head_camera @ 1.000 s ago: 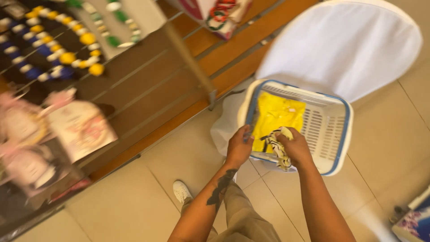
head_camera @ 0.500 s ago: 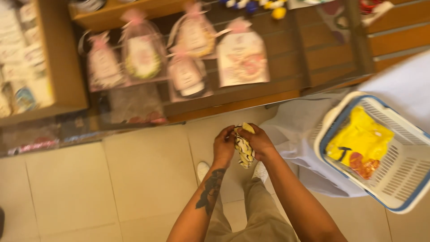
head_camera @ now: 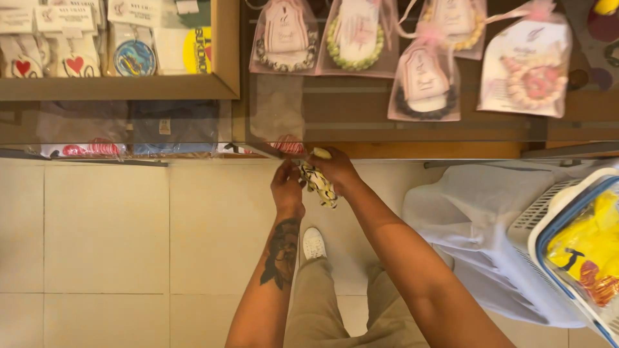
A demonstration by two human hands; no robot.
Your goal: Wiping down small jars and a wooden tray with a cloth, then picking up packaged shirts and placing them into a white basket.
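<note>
Fingers (head_camera: 303,169) of both hands seemingly around beaded bracelet (head_camera: 318,184), near counter edge (head_camera: 412,154)

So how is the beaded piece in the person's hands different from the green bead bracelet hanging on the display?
The beaded piece is bare, gripped between the left hand and right hand; the green bead bracelet hangs sealed in a sheer pink pouch. The beaded piece is patterned pale yellow and black and bunched up; the green bead bracelet is a single colour, laid in an open ring round a card. Both are strings of beads.
</note>
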